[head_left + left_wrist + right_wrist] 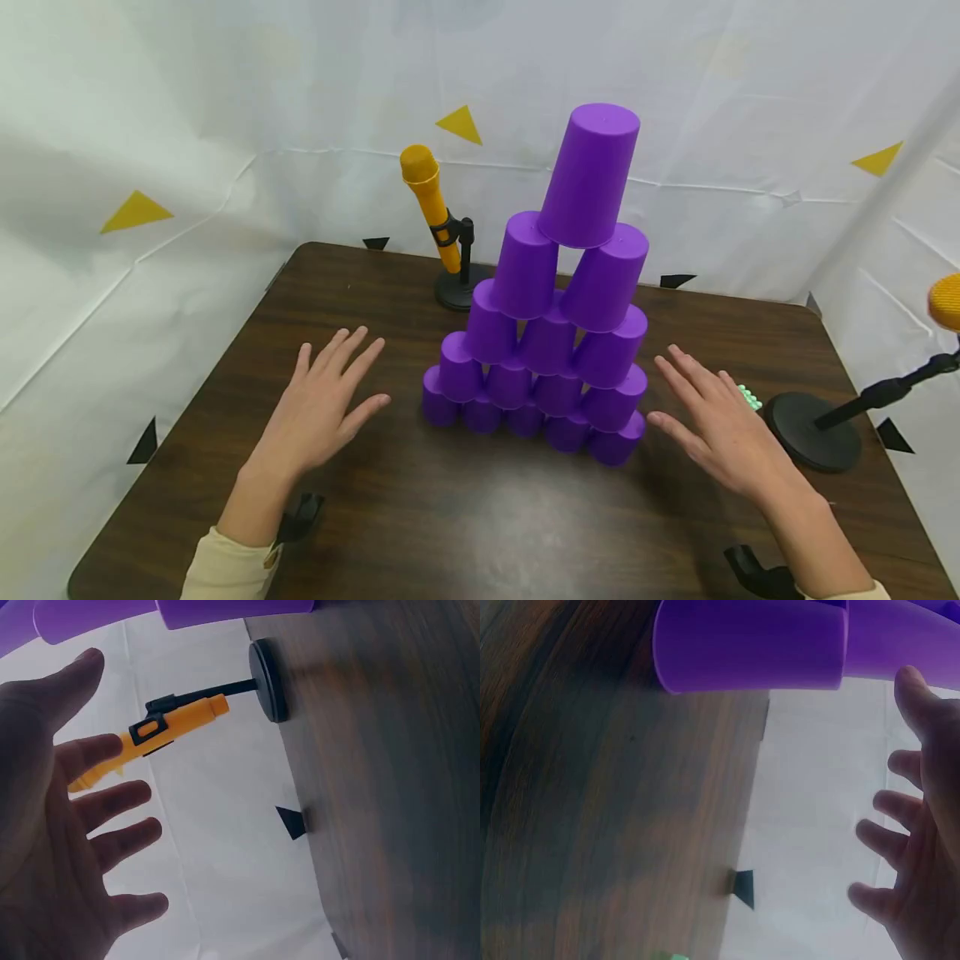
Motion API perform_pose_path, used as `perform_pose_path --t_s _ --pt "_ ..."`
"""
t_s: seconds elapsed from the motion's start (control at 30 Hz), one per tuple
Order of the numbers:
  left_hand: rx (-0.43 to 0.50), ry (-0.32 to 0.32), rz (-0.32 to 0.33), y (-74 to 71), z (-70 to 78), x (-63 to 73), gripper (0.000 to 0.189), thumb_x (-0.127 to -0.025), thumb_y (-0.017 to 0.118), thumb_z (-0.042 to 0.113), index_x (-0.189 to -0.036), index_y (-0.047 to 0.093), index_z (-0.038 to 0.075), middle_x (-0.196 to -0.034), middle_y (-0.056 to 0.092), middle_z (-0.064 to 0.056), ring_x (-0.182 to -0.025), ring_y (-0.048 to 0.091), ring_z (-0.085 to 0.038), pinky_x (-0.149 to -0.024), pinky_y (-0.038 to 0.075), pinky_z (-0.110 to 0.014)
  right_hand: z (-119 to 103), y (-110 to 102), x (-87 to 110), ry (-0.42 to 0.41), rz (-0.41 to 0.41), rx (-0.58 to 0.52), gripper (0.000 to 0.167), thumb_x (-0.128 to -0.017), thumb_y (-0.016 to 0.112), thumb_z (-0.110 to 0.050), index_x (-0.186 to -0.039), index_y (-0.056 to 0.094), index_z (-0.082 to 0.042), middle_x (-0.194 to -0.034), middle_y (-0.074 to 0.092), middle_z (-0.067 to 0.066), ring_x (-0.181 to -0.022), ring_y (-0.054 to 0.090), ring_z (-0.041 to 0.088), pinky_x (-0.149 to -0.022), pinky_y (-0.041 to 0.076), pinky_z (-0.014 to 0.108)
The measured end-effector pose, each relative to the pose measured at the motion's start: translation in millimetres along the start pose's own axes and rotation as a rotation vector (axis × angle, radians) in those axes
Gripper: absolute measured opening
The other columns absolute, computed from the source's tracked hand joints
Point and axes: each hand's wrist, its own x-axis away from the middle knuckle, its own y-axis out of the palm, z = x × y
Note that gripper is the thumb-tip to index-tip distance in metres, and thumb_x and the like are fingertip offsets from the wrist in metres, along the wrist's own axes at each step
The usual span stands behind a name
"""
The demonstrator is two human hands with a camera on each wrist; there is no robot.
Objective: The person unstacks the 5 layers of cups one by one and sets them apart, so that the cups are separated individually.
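Observation:
A pyramid of upside-down purple cups (551,346) stands on the dark wooden table, narrowing row by row to a single top cup (592,175). To its left my left hand (318,408) is held with fingers spread, apart from the cups and holding nothing. My right hand (720,425) hovers on the other side, fingers extended, its thumb close to the right end of the lower rows. In the right wrist view a bottom-row cup (750,645) shows beyond the thumb. The left wrist view has cup rims (232,611) along its top edge.
Behind the pyramid stands a yellow microphone (431,196) on a black stand (455,290). Another black stand (813,433) with a yellow-headed microphone (947,302) is at the right. A small mint-green object (748,397) lies partly behind my right hand. White sheeting (300,75) surrounds the table (360,517).

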Motion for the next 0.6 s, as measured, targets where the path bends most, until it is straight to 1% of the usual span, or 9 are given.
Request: perform_pose_path --t_s 0.07,0.1,0.2,0.23,0.3,0.4,0.5,0.57,0.6 --pt "0.043 0.013 0.039 -2.0 1.3 -2.4 0.069 -0.095 0.057 0.051 -0.153 0.035 0.021 -0.157 0.031 -0.01 -0.145 0.024 -0.033 -0.11 0.018 -0.068 -2 -1 0.9 0.01 -0.017 -0.072 0.074 -0.095 0.064 -0.039 -0.156 0.027 -0.02 -0.16 0.025 0.01 -0.14 0.031 0.04 -0.113 0.02 0.059" --pt "0.073 0.024 0.071 -4.0 2.4 -4.4 0.068 -0.095 0.059 0.049 -0.153 0.036 0.021 -0.156 0.033 -0.009 -0.144 0.027 -0.033 -0.109 0.02 -0.067 -3 -2 1.3 0.017 -0.03 -0.111 0.075 -0.094 0.065 -0.039 -0.156 0.027 -0.021 -0.158 0.028 0.01 -0.138 0.033 0.041 -0.11 0.024 0.061" --pt "0.21 0.066 0.181 -16.9 9.1 -14.1 0.064 -0.092 0.067 0.038 -0.15 0.042 0.022 -0.152 0.04 -0.005 -0.138 0.038 -0.029 -0.109 0.031 -0.058 -5 0 3.2 0.045 -0.08 -0.205 0.079 -0.091 0.068 -0.042 -0.156 0.026 -0.024 -0.154 0.037 0.012 -0.135 0.039 0.041 -0.101 0.036 0.062" --pt "0.268 0.086 0.219 -23.9 12.5 -18.9 0.063 -0.091 0.069 0.032 -0.148 0.044 0.021 -0.15 0.043 -0.003 -0.135 0.041 -0.027 -0.108 0.034 -0.054 -5 1 3.6 0.05 -0.092 -0.225 0.081 -0.09 0.069 -0.043 -0.156 0.026 -0.024 -0.152 0.039 0.013 -0.133 0.041 0.04 -0.098 0.038 0.063" --pt "0.395 0.13 0.291 -40.9 20.5 -31.1 0.06 -0.089 0.072 0.02 -0.145 0.049 0.018 -0.145 0.049 -0.001 -0.131 0.046 -0.024 -0.106 0.038 -0.046 -4 7 4.5 0.052 -0.106 -0.263 0.084 -0.088 0.072 -0.043 -0.156 0.027 -0.022 -0.15 0.042 0.014 -0.131 0.045 0.039 -0.097 0.04 0.061" --pt "0.57 0.204 0.374 -71.0 35.7 -53.7 0.053 -0.087 0.071 0.007 -0.138 0.056 0.01 -0.137 0.056 -0.001 -0.124 0.052 -0.022 -0.102 0.042 -0.04 -3 19 6.7 0.037 -0.103 -0.334 0.087 -0.086 0.076 -0.037 -0.155 0.028 -0.017 -0.147 0.046 0.014 -0.127 0.049 0.038 -0.097 0.041 0.06" --pt "0.687 0.276 0.41 -101.5 55.7 -77.2 0.048 -0.086 0.069 0.001 -0.133 0.058 0.004 -0.131 0.06 -0.003 -0.117 0.056 -0.022 -0.097 0.045 -0.041 -2 34 9.8 0.028 -0.095 -0.402 0.089 -0.083 0.08 -0.029 -0.155 0.029 -0.015 -0.143 0.05 0.013 -0.124 0.053 0.035 -0.096 0.042 0.058" --pt "0.738 0.302 0.393 -121.0 72.0 -90.7 0.048 -0.086 0.068 -0.001 -0.133 0.057 0.001 -0.131 0.061 -0.003 -0.116 0.057 -0.021 -0.096 0.046 -0.042 -2 43 11.7 0.032 -0.079 -0.43 0.09 -0.082 0.082 -0.027 -0.154 0.03 -0.014 -0.141 0.053 0.012 -0.123 0.054 0.033 -0.096 0.042 0.057" --pt "0.759 0.303 0.375 -130.3 80.9 -96.7 0.048 -0.087 0.067 -0.001 -0.133 0.056 0.001 -0.131 0.061 -0.004 -0.116 0.058 -0.02 -0.096 0.047 -0.042 -2 47 12.3 0.033 -0.071 -0.439 0.09 -0.081 0.082 -0.027 -0.154 0.031 -0.014 -0.14 0.053 0.012 -0.123 0.054 0.033 -0.095 0.043 0.057"
